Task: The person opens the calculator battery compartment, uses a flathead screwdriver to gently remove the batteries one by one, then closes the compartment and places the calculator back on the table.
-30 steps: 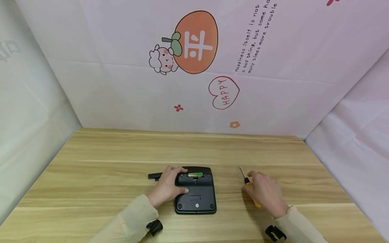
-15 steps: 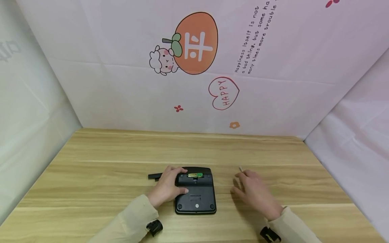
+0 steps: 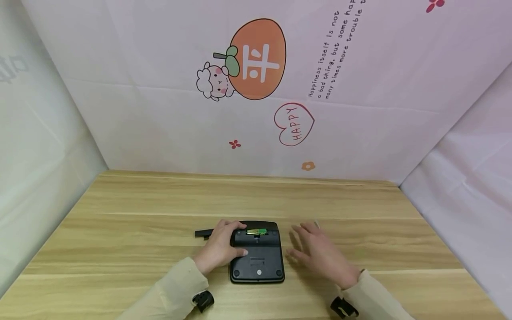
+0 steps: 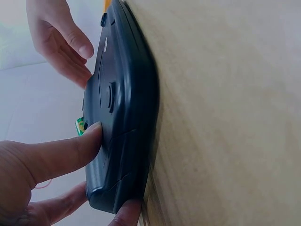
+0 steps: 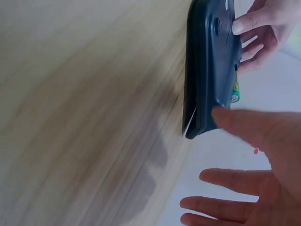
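Observation:
A black desktop calculator lies face down on the table, its battery slot uncovered. In that slot sits a green and gold battery, which also peeks past the edge in both wrist views. My left hand grips the calculator's left side, thumb on the back and fingers along the edge. Just right of the calculator hovers my right hand, fingers spread and holding nothing. Behind it shows only the metal tip of a screwdriver in the head view; the rest is hidden.
A slim black plastic piece lies left of the calculator, partly behind my left hand. The wooden table is bounded at the back by a printed white cloth, with more white cloth on both sides.
My right hand has moved left, away from the yellow-handled screwdriver, which stays on the table, and towards the calculator. My left hand and the calculator hold still.

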Motion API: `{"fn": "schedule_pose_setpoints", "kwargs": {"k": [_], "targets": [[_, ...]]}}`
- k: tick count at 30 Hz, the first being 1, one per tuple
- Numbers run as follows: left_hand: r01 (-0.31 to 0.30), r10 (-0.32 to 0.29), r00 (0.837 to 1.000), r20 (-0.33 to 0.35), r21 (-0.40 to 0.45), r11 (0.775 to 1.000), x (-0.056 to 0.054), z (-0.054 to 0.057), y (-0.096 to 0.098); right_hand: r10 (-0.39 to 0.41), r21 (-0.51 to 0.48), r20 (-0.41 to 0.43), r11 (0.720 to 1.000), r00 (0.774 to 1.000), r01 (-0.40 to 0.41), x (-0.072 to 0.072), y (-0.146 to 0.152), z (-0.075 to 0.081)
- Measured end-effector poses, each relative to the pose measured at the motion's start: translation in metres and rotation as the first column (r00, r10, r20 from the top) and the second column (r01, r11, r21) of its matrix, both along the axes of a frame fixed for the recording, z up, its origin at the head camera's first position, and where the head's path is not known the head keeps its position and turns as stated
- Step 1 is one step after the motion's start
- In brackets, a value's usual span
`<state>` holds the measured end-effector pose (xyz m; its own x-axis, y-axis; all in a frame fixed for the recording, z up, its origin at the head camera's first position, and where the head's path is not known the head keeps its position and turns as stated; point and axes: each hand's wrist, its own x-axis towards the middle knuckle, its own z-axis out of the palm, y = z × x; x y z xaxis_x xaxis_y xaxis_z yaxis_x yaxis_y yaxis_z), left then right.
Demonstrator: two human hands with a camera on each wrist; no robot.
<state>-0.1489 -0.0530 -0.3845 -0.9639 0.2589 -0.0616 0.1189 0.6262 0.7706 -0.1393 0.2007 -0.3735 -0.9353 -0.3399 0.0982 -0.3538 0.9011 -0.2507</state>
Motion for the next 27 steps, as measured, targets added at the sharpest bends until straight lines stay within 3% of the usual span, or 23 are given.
{"fn": "schedule_pose_setpoints", "kwargs": {"k": [11, 17, 27], "targets": [[-0.001, 0.001, 1.0, -0.011, -0.002, 1.0, 0.001, 0.0, 0.0, 0.059, -0.119, 0.103, 0.992, 0.993, -0.047, 0.002, -0.013, -0.007], [-0.002, 0.002, 1.0, -0.022, -0.001, 1.0, 0.001, 0.0, 0.0, 0.091, -0.144, 0.169, 0.987, 0.981, -0.067, 0.004, -0.018, -0.006], [-0.002, 0.002, 1.0, -0.025, -0.004, 1.0, 0.0, -0.001, 0.0, 0.124, -0.158, 0.209, 0.983, 0.97, -0.092, 0.003, -0.022, -0.008]]}}
